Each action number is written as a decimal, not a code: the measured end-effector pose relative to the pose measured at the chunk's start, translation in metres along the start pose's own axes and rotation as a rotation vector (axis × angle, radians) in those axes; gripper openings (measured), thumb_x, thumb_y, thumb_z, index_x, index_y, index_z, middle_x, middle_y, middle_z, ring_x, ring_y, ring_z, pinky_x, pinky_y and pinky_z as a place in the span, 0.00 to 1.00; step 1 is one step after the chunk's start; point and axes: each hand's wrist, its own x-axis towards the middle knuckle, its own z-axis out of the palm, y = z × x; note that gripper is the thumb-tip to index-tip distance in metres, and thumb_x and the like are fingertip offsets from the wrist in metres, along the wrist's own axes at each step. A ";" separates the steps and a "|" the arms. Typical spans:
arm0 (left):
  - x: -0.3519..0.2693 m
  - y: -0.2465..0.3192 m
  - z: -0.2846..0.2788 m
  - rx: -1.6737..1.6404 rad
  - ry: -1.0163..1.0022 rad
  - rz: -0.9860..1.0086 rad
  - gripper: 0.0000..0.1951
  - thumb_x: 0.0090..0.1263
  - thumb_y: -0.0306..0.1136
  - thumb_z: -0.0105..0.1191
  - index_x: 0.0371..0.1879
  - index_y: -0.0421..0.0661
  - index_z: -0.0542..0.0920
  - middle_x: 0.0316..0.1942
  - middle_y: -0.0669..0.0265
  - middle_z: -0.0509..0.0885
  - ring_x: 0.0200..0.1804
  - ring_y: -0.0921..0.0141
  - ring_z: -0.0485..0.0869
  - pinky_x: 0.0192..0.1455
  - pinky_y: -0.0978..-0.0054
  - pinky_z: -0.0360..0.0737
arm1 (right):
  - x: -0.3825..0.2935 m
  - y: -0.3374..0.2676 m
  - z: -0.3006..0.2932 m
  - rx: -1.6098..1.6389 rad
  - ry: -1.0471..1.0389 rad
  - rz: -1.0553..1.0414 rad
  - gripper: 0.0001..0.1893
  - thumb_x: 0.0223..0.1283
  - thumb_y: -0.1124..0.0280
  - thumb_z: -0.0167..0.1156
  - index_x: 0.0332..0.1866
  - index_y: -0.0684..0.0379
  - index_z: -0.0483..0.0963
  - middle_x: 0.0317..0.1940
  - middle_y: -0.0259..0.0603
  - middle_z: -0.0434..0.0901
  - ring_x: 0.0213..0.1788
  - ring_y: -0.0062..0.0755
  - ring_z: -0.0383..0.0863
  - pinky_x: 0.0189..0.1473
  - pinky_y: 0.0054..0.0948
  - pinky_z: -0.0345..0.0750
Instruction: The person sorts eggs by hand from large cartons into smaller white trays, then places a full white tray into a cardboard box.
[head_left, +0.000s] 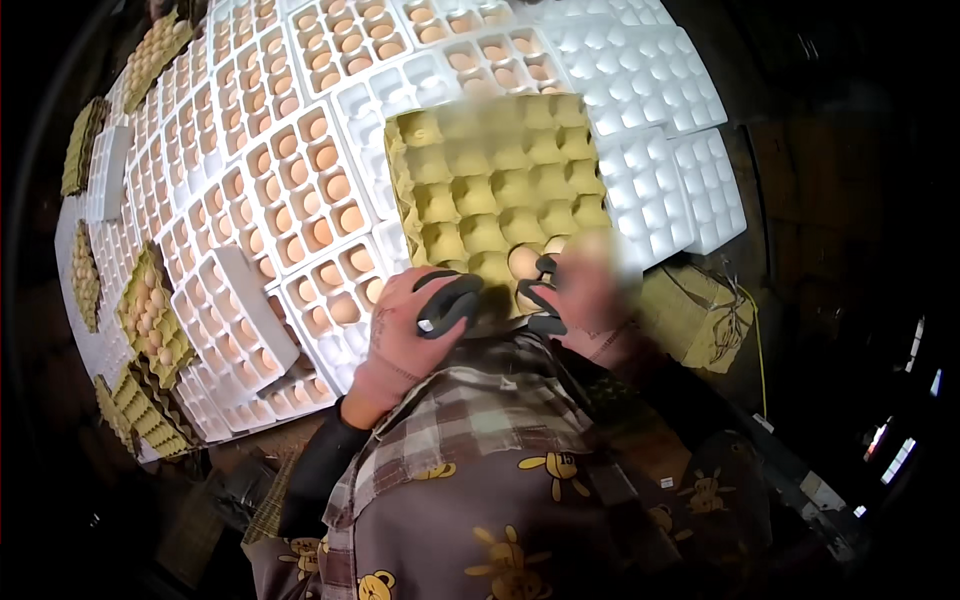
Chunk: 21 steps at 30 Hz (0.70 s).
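Note:
A yellowish pulp egg tray (471, 232) lies in front of me on white foam trays. A few eggs, one of them a light brown egg (524, 262), sit in its near right corner. My right hand (592, 292), in a pink glove with dark fingertips, is over that corner with its fingers against the eggs; blur hides whether it grips one. My left hand (420, 322), gloved the same way, is at the tray's near left edge with fingers curled; what is inside them cannot be told. A white foam tray with brown eggs (345, 308) is left of it.
Many egg-filled foam trays (298, 172) spread to the left. Foam trays turned underside up (645, 195) lie at the right. A tilted foam tray (255, 307) and pulp trays with eggs (150, 319) rest at the left. Cardboard (679, 315) lies below the right edge.

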 end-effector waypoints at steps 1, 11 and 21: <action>0.003 0.002 0.016 -0.051 0.010 -0.011 0.21 0.53 0.28 0.65 0.49 0.47 0.84 0.47 0.58 0.83 0.52 0.56 0.80 0.59 0.61 0.73 | -0.002 -0.003 0.004 -0.004 0.058 0.010 0.16 0.67 0.61 0.58 0.52 0.60 0.72 0.43 0.44 0.75 0.46 0.43 0.76 0.46 0.41 0.73; 0.044 -0.021 0.080 0.460 -0.096 0.393 0.31 0.53 0.38 0.67 0.60 0.50 0.75 0.59 0.56 0.75 0.63 0.54 0.73 0.68 0.56 0.68 | -0.069 0.073 -0.027 1.259 0.311 0.458 0.16 0.66 0.74 0.56 0.56 0.68 0.76 0.49 0.42 0.83 0.48 0.34 0.83 0.55 0.32 0.77; 0.042 0.051 0.074 0.395 -0.335 -0.066 0.16 0.65 0.35 0.58 0.49 0.42 0.77 0.49 0.57 0.78 0.53 0.58 0.80 0.58 0.65 0.76 | -0.088 0.078 0.010 1.302 0.469 0.447 0.16 0.71 0.64 0.54 0.58 0.61 0.76 0.60 0.40 0.77 0.60 0.23 0.74 0.59 0.29 0.74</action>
